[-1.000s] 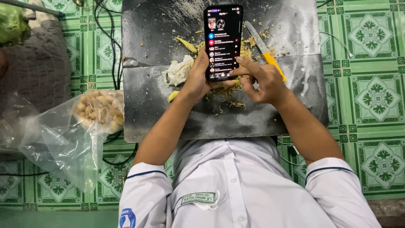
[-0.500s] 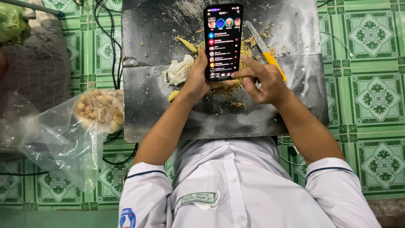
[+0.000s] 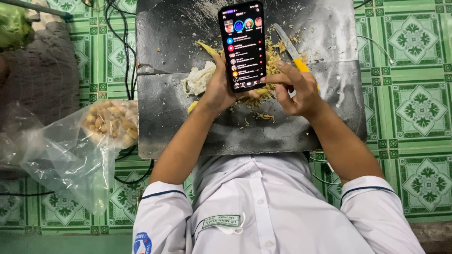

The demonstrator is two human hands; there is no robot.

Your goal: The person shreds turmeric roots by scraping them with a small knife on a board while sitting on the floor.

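My left hand holds a black smartphone upright, its lit screen showing a list with round icons. My right hand is beside the phone's lower right edge, thumb reaching toward the screen's bottom, other fingers curled loosely and holding nothing. Both hands hover over a dark metal sheet lying on the floor. A knife with a yellow handle lies on the sheet just behind my right hand. Chopped yellowish scraps and a pale lump lie on the sheet around the hands.
A clear plastic bag holding several small tan pieces lies on the left. A grey cloth and a green vegetable sit at far left. Black cables run over the green patterned floor tiles.
The list on the phone screen has changed. My right thumb has shifted slightly at the phone's lower edge. Nothing else moved.
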